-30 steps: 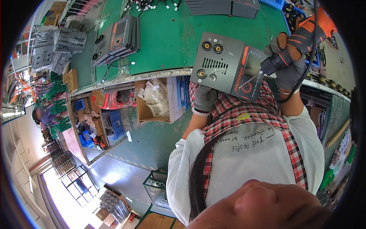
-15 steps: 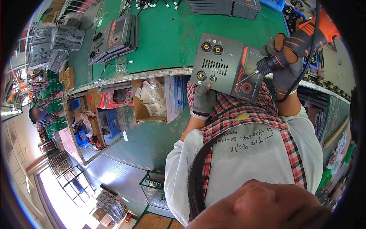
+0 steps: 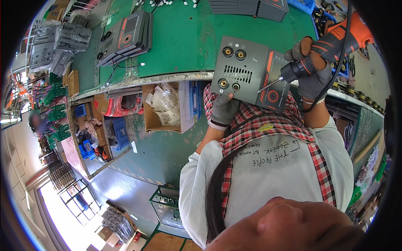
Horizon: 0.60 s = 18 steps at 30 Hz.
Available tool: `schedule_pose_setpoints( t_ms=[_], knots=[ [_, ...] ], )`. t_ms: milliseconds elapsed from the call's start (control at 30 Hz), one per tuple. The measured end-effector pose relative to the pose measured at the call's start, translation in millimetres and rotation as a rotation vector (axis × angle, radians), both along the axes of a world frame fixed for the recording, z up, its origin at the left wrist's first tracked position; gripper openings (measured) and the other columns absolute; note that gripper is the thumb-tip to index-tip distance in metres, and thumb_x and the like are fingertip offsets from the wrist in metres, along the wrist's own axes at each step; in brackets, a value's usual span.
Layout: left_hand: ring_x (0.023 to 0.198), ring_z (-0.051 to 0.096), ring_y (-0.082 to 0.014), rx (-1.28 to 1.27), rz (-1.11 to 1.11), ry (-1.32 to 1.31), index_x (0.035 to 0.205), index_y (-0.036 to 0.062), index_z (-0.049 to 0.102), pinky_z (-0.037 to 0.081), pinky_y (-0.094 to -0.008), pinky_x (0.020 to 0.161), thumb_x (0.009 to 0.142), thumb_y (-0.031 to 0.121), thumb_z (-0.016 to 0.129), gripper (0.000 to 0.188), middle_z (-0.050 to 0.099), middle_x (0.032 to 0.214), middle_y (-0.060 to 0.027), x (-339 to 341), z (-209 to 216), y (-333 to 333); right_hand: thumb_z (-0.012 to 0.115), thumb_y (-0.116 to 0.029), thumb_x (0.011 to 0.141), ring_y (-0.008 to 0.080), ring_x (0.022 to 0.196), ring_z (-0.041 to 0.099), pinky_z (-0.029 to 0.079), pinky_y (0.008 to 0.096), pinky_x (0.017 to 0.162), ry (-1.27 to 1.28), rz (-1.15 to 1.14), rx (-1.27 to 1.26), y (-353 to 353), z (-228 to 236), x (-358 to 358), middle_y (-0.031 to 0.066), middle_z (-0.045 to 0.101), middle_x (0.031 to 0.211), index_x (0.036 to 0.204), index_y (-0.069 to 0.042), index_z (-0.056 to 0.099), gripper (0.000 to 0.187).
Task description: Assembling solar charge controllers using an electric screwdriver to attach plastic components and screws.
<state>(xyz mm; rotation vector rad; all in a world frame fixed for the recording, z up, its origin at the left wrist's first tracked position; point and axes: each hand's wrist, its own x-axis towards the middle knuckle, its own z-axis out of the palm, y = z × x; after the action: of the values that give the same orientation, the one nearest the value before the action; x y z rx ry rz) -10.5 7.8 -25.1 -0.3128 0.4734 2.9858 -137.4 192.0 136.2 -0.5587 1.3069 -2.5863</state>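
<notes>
My left hand, in a grey glove with bare fingertips, grips the near edge of a dark grey front panel. This panel has round brass-centred sockets, a slotted vent and a black strip with orange marks. It is held tilted at the bench edge, over my lap. My right hand, gloved likewise, is wrapped round an orange and black power drill. The drill's thin bit points left across the panel's face, its tip near the lower socket; whether it touches is unclear.
On the green bench stand a stack of similar panels at left and another stack at the back. Blue bins of black parts are at far right, near a hanging black cable. Below the bench is an open cardboard box.
The view has shifted slightly. Within it the panel sits a touch further right, and the lower socket looks darker. Both hands keep their grips.
</notes>
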Motion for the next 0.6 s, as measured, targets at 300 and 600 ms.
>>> schedule_pose_setpoints(
  t_ms=[300,600],
  knots=[
    [0.109,0.045,-0.0197,-0.028,-0.002,-0.013,0.115,0.0024,0.043,0.031,-0.0326,0.098,0.074,0.008,0.053,0.043,0.049,0.114,-0.0083,-1,4,3,0.058,-0.026,0.076,0.0185,0.074,0.053,0.045,0.035,0.073,0.008,-0.029,0.058,-7,0,0,0.0056,0.05,0.075,0.086,-0.004,0.05,0.026],
    [0.113,0.042,-0.0247,0.035,0.028,0.011,0.121,-0.0011,0.036,0.029,-0.0366,0.101,0.074,0.004,0.051,0.049,0.045,0.12,-0.0128,-4,0,3,0.069,-0.026,0.068,0.0168,0.072,0.05,0.044,0.0351,0.073,0.037,0.061,0.261,-44,-9,-1,0.0043,0.047,0.072,0.081,-0.004,0.049,0.032]
  ],
)
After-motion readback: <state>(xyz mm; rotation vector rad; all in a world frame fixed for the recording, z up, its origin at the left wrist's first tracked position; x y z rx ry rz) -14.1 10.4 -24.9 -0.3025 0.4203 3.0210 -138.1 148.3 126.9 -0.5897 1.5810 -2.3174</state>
